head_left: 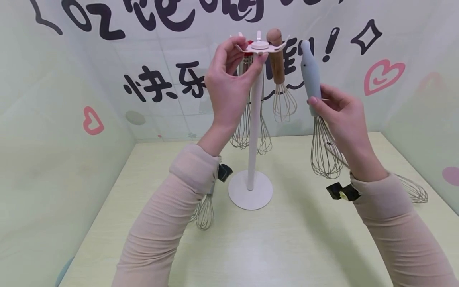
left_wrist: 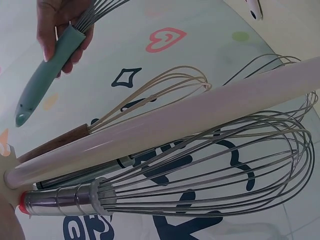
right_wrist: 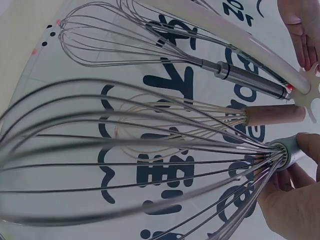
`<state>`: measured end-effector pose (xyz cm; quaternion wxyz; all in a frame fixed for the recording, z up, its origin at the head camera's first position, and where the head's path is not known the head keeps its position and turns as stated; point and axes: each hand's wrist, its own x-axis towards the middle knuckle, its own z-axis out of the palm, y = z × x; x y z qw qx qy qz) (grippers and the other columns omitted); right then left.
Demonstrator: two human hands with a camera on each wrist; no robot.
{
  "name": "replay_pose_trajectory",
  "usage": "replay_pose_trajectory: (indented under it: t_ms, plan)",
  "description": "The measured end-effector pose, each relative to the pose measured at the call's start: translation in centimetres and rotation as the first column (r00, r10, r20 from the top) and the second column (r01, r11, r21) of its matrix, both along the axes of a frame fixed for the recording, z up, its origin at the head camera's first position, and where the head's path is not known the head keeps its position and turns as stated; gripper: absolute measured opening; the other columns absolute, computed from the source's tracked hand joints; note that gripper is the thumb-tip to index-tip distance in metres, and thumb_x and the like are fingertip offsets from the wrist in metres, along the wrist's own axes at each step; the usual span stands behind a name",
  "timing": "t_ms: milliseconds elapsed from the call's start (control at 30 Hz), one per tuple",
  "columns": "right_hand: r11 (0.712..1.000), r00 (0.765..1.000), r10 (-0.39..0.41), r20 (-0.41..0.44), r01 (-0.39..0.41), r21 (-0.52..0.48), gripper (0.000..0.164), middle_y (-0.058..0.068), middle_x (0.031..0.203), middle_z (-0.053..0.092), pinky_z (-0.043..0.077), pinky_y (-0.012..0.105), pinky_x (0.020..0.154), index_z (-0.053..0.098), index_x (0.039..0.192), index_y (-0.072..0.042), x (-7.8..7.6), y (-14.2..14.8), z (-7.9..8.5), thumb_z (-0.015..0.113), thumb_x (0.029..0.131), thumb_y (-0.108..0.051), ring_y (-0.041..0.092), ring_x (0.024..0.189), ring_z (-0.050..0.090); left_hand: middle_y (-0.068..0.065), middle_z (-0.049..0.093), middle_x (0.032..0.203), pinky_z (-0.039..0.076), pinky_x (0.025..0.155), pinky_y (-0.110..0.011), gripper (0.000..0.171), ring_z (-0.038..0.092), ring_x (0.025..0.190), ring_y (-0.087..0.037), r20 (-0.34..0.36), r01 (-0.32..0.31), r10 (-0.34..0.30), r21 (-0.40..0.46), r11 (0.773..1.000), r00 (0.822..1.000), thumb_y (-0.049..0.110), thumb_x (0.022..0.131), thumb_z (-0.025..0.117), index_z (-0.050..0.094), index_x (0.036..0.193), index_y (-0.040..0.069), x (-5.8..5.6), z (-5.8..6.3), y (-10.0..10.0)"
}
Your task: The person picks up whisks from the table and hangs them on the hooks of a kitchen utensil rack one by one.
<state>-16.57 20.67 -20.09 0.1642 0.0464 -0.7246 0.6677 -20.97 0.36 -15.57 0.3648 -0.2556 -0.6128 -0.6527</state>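
Note:
A white whisk stand (head_left: 254,131) rises from a round base, with a ring of hooks at its top. My left hand (head_left: 229,83) pinches the edge of that hook ring between thumb and fingers. In my right hand (head_left: 342,113) is a whisk with a pale blue handle (head_left: 311,75), held low on the handle, wires down, to the right of the stand. A wooden-handled whisk (head_left: 277,69) hangs from the ring between the two hands. Behind the pole hang a red-tipped steel whisk (left_wrist: 65,201) and another steel whisk (right_wrist: 250,80), partly hidden by my left hand in the head view.
On the pale wooden table (head_left: 287,247), a small wire whisk (head_left: 205,213) lies left of the base, partly under my left sleeve. Another whisk (head_left: 414,189) lies at the right, partly behind my right wrist. A printed backdrop (head_left: 172,115) stands behind the table.

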Motion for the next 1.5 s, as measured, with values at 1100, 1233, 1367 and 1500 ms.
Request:
replay_pose_trajectory:
  t_ms: [1100, 1233, 1367, 1500]
  plan:
    - [0.997, 0.995, 0.044, -0.089, -0.05, -0.062, 0.044, 0.008, 0.117, 0.063, 0.056, 0.01, 0.081, 0.061, 0.127, -0.007, -0.7, -2.9, 1.8, 0.072, 0.084, -0.012, 0.012, 0.096, 0.064, -0.022, 0.063, 0.11, 0.051, 0.099, -0.016, 0.044, 0.065, 0.102, -0.021, 0.006, 0.009, -0.009, -0.009, 1.0, 1.0, 0.001, 0.078, 0.076, 0.056, 0.114, -0.011, 0.0, 0.0, -0.1]
    - [0.997, 0.996, 0.054, -0.075, -0.058, -0.05, 0.044, 0.009, 0.118, 0.063, 0.056, 0.01, 0.081, 0.061, 0.127, -0.007, -0.8, -3.1, 1.6, 0.072, 0.085, -0.012, 0.012, 0.097, 0.064, -0.022, 0.063, 0.11, 0.051, 0.099, -0.016, 0.043, 0.065, 0.102, -0.021, 0.008, 0.01, -0.01, -0.011, 1.0, 1.0, 0.0, 0.078, 0.076, 0.056, 0.115, -0.011, 0.0, 0.0, -0.2]
    - [0.997, 0.996, 0.059, -0.062, -0.061, -0.037, 0.044, 0.009, 0.119, 0.063, 0.055, 0.01, 0.082, 0.061, 0.128, -0.007, -0.8, -3.4, 1.3, 0.071, 0.085, -0.012, 0.012, 0.098, 0.063, -0.022, 0.063, 0.109, 0.051, 0.099, -0.016, 0.043, 0.065, 0.101, -0.021, 0.018, 0.018, -0.018, -0.007, 1.0, 1.0, 0.0, 0.078, 0.076, 0.056, 0.115, -0.011, 0.0, 0.0, -0.2]
    - [0.997, 0.996, 0.069, -0.059, -0.071, -0.035, 0.043, 0.008, 0.117, 0.063, 0.055, 0.01, 0.081, 0.061, 0.127, -0.007, -0.8, -3.6, 1.1, 0.07, 0.086, -0.011, 0.012, 0.097, 0.063, -0.022, 0.063, 0.109, 0.051, 0.099, -0.015, 0.043, 0.065, 0.101, -0.02, 0.027, 0.027, -0.027, 0.007, 1.0, 0.999, -0.001, 0.077, 0.076, 0.056, 0.114, -0.01, 0.0, 0.0, -0.1]
